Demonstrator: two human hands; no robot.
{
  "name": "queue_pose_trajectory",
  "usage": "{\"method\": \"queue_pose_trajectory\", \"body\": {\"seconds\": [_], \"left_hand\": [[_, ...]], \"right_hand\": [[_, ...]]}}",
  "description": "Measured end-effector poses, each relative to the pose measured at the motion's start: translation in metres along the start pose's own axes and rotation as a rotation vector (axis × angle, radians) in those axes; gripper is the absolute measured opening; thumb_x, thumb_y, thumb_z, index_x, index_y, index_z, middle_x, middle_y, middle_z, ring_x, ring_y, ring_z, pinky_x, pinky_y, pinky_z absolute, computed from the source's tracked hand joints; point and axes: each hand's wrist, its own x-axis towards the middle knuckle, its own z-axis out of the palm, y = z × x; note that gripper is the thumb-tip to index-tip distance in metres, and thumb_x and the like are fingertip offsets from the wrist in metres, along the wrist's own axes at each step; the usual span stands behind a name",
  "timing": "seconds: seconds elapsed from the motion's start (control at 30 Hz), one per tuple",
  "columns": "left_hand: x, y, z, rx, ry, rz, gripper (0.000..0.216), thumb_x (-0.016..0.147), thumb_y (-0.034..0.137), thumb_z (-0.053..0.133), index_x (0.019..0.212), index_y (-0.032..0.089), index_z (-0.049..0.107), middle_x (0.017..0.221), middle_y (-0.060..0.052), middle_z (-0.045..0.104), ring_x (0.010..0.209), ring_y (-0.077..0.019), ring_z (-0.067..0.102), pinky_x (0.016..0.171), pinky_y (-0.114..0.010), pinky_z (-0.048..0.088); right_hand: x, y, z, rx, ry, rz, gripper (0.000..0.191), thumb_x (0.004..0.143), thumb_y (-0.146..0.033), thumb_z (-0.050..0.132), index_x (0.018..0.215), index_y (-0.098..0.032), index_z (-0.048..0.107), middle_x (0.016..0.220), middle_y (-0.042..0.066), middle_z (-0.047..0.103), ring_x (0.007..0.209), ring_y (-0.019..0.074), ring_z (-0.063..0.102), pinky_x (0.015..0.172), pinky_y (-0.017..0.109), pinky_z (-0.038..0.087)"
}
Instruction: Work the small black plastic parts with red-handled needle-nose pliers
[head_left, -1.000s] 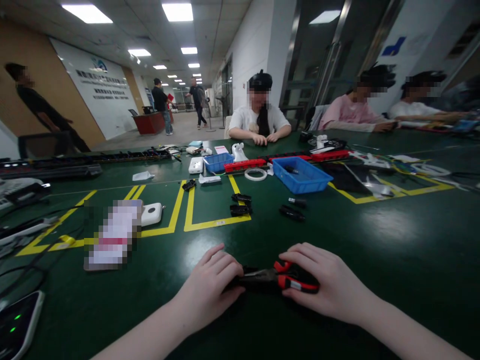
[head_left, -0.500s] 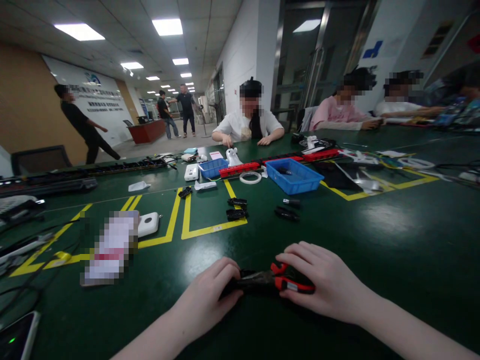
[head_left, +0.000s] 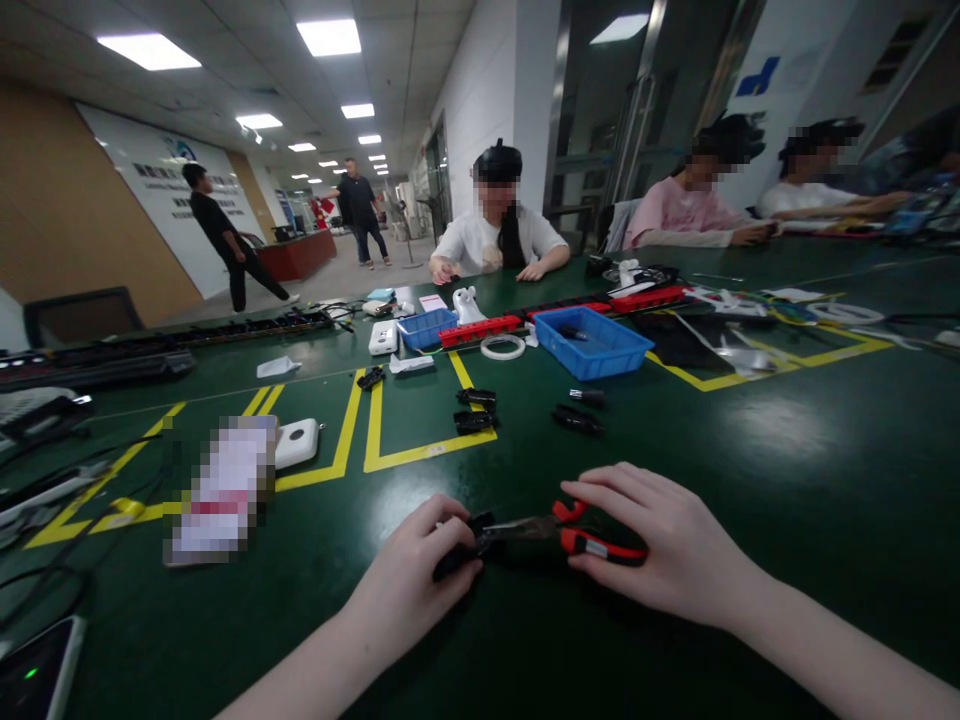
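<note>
One green table point(head_left: 840, 500), marked with yellow tape, bearing all working items; layout unchanged over the past second apart from the camera's slight swing. One walking person in dark clothing point(head_left: 225, 235), far left, now further along toward the desk; no bearing on the work. One seated person in a white shirt point(head_left: 544, 240), opposite, one hand at a small dark item. Two bare hands, apart, linked by the tool between them: left hand point(head_left: 431, 550) pinching a part between thumb and fingers; right hand point(head_left: 649, 535) around the tool's handles, fingers a little more extended than half a second ago. One blue tray point(head_left: 596, 360), beyond the right hand, not disturbed. One pair of red-and-black pliers point(head_left: 546, 527), nose pointing left, lying slightly more tilted now and showing its metal more plainly. Five small loose pieces, mostly black, one of them point(head_left: 475, 421) near the yellow tape; all well apart from the hands, none moved. One black part point(head_left: 481, 521), low and near the wearer, at the left fingertips, more of it exposed than before, the plier nose meeting it; whether the jaws grip it cannot be told. Judgement: a readjusted hold, with the pliers' work on this part unfinished.
</note>
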Motion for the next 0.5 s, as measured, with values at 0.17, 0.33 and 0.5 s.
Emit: {"method": "queue_pose_trajectory", "body": {"seconds": [0.17,0.33,0.5], "left_hand": [[0.0003,0.0010,0.0006,0.009,0.019,0.013,0.013,0.089,0.012,0.064,0.097,0.021,0.060,0.121,-0.006,0.057,0.108,-0.0212,0.062,0.097,-0.041,0.056],[0.0010,-0.0004,0.0003,0.056,0.049,0.037,0.011,0.088,0.018,0.069,0.097,0.021,0.064,0.119,-0.007,0.061,0.107,-0.0225,0.063,0.094,-0.040,0.057],[0.0009,-0.0019,-0.0015,0.079,0.040,0.054,0.010,0.088,0.024,0.070,0.098,0.021,0.067,0.117,-0.008,0.063,0.109,-0.0247,0.063,0.095,-0.042,0.057]], "right_hand": [[-0.0012,-0.0019,0.0024,0.010,-0.031,-0.019,0.049,0.083,-0.042,0.071,0.128,-0.024,0.063,0.115,0.008,0.071,0.098,0.0238,0.068,0.081,0.039,0.058],[-0.0021,-0.0024,0.0042,0.009,-0.040,-0.011,0.048,0.084,-0.040,0.071,0.128,-0.024,0.063,0.116,0.008,0.071,0.099,0.0240,0.068,0.082,0.039,0.058],[-0.0032,-0.0021,0.0053,0.001,-0.059,-0.007,0.047,0.084,-0.040,0.070,0.129,-0.025,0.062,0.117,0.008,0.070,0.100,0.0246,0.068,0.083,0.041,0.057]]}}
